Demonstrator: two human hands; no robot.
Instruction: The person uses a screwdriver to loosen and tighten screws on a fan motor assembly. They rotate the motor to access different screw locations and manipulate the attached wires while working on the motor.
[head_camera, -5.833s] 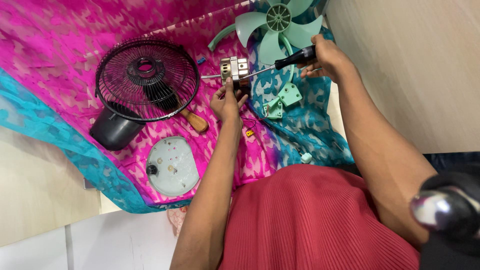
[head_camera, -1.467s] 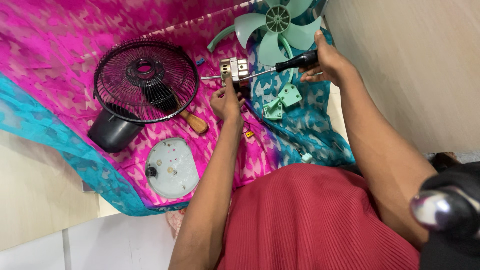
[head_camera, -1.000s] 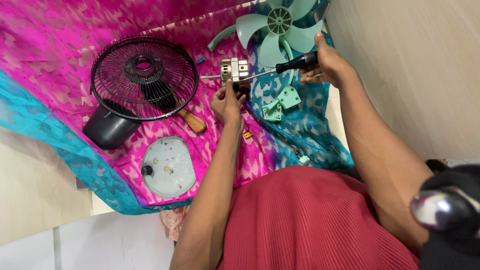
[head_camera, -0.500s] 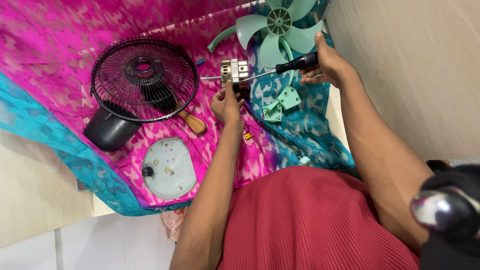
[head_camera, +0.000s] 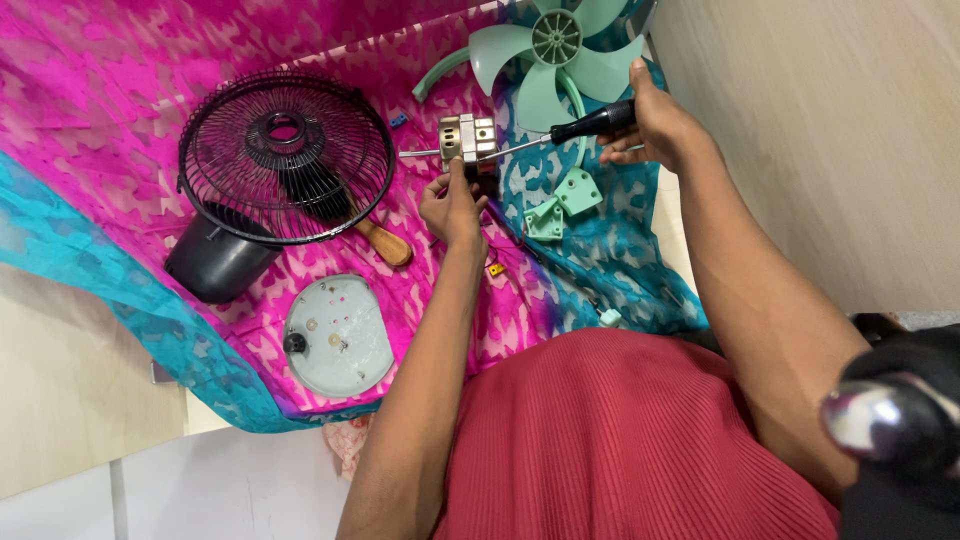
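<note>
My left hand (head_camera: 452, 206) grips a small metal fan motor (head_camera: 468, 139) with a thin shaft sticking out to the left, held above the pink cloth. My right hand (head_camera: 655, 128) holds a black-handled screwdriver (head_camera: 590, 124) whose metal shank runs left to the motor's side. Just behind the motor lies a pale green fan blade (head_camera: 556, 52). A pale green plastic bracket (head_camera: 564, 202) rests on the cloth between my hands.
A black wire fan guard (head_camera: 287, 156) leans over a black housing (head_camera: 216, 263) at the left, with a wooden-handled tool (head_camera: 385, 243) beneath it. A grey oval base plate (head_camera: 338, 335) lies nearer me. Pink and teal cloth (head_camera: 120, 120) covers the floor; a wooden wall (head_camera: 820, 130) stands at right.
Both hands stay on the motor and screwdriver almost unmoved. The view has shifted only slightly.
</note>
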